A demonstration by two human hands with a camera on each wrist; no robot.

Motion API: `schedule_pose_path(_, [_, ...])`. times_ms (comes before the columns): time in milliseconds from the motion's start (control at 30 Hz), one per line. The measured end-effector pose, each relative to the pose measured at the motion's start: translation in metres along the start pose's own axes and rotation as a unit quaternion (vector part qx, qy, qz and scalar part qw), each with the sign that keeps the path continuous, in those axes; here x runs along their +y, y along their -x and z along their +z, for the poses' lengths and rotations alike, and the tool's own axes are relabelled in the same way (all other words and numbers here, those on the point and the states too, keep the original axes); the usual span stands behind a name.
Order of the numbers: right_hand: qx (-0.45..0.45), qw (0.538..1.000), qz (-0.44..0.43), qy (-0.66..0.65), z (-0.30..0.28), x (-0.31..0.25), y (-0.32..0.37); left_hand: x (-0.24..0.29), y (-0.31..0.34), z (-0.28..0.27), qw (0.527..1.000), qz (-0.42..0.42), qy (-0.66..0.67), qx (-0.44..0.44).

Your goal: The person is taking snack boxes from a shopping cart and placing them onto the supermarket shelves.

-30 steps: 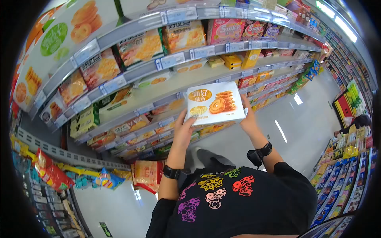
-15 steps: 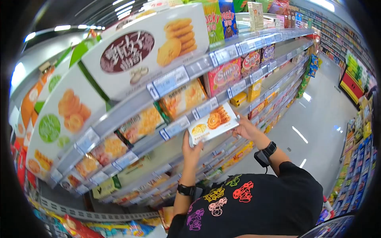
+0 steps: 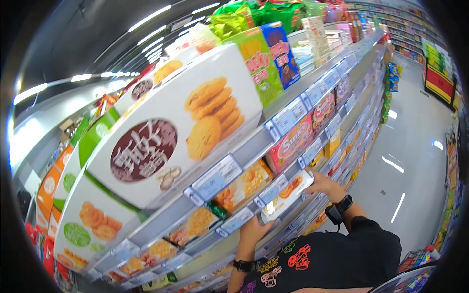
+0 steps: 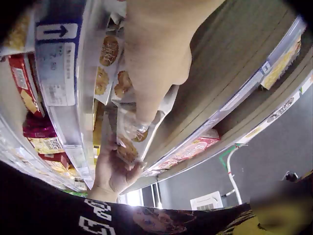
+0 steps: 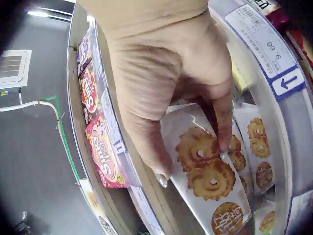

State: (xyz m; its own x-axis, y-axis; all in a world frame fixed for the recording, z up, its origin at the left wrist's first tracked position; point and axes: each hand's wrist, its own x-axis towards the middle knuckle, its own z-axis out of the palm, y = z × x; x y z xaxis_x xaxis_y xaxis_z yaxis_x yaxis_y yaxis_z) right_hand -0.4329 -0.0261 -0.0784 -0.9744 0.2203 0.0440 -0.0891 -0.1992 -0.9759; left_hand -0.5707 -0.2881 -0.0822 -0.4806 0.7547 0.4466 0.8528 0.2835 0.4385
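Observation:
A white cookie box (image 3: 293, 195) with cookies printed on it is at a lower shelf, partly behind a price-tag rail in the head view. My left hand (image 3: 253, 232) grips its near end, thumb along the edge. The far end is in my right hand (image 3: 322, 183). In the right wrist view the right hand (image 5: 166, 73) spans the box (image 5: 203, 169) between thumb and fingers. Similar white cookie packs (image 5: 261, 147) lie beside it on the shelf. In the left wrist view the left hand (image 4: 149, 63) hides much of the box.
Price-tag rails (image 3: 215, 178) run along the shelf fronts. Above stand a large white cookie display box (image 3: 166, 127) and green and blue Pocky boxes (image 3: 281, 56). Pink Sinky boxes (image 3: 290, 146) sit one level up. An aisle floor (image 3: 391, 171) lies to the right.
Both hands have carried the cookie box from in front of the body forward to the shelf, tilting it. The head view has swung, showing more of the shelf top and ceiling.

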Motion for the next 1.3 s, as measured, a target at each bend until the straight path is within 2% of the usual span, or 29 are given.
schedule_pose_path(33, [0.007,1.0,-0.006,-0.007,-0.005,0.002,-0.001,-0.002,-0.004,0.0,1.0,0.016,-0.005,-0.011])
schedule_pose_path(100, [-0.02,0.985,-0.111,-0.133,-0.018,0.038,-0.015,-0.005,-0.01,0.0,0.998,0.043,-0.015,-0.034])
schedule_pose_path(167, [-0.024,0.962,-0.115,-0.247,-0.019,0.049,-0.018,0.0,-0.016,-0.004,0.997,0.02,-0.002,-0.078])
schedule_pose_path(233, [-0.015,0.958,-0.143,-0.248,-0.022,0.051,-0.025,-0.001,-0.025,-0.001,0.992,-0.019,0.032,-0.124])
schedule_pose_path(267, [-0.044,0.959,-0.169,-0.223,-0.021,0.048,-0.028,-0.002,-0.026,0.0,0.992,-0.008,0.046,-0.114])
schedule_pose_path(367, [-0.107,0.962,-0.19,-0.166,-0.008,0.023,-0.033,-0.003,-0.029,0.0,0.979,-0.11,0.034,-0.169])
schedule_pose_path(433, [-0.056,0.982,-0.174,-0.039,-0.001,0.018,-0.038,-0.01,-0.027,0.005,0.988,-0.081,0.1,-0.083])
schedule_pose_path(500, [-0.016,0.986,-0.159,0.054,0.004,0.019,-0.047,0.005,-0.03,-0.003,0.962,-0.189,0.182,-0.077])
schedule_pose_path(533, [0.036,0.964,-0.241,0.108,0.008,0.024,-0.055,0.017,-0.029,-0.01,0.947,-0.226,0.224,-0.052])
schedule_pose_path(667, [0.09,0.88,-0.363,0.292,0.016,0.017,-0.068,0.021,-0.019,-0.014,0.916,-0.274,0.292,-0.013])
schedule_pose_path(767, [0.093,0.851,-0.366,0.365,0.017,0.023,-0.079,0.016,-0.013,-0.011,0.91,-0.285,0.303,-0.004])
schedule_pose_path(867, [0.08,0.865,-0.347,0.354,0.02,0.031,-0.089,0.014,-0.006,-0.007,0.906,-0.296,0.304,-0.002])
schedule_pose_path(967, [0.101,0.836,-0.377,0.386,0.026,0.045,-0.1,0.013,0.001,-0.003,0.907,-0.297,0.299,-0.004])
schedule_pose_path(1067, [0.118,0.869,-0.378,0.297,0.037,0.045,-0.097,0.01,0.005,0.0,0.909,-0.301,0.288,-0.008])
schedule_pose_path(1167, [0.149,0.861,-0.355,0.331,0.039,0.051,-0.101,0.007,0.005,0.003,0.913,-0.3,0.277,-0.012])
schedule_pose_path(1267, [0.169,0.884,-0.336,0.277,0.043,0.054,-0.1,0.004,0.002,0.005,0.918,-0.297,0.261,-0.015])
schedule_pose_path(1300, [0.176,0.867,-0.344,0.314,0.042,0.053,-0.101,0.003,0.0,0.007,0.921,-0.296,0.254,-0.017])
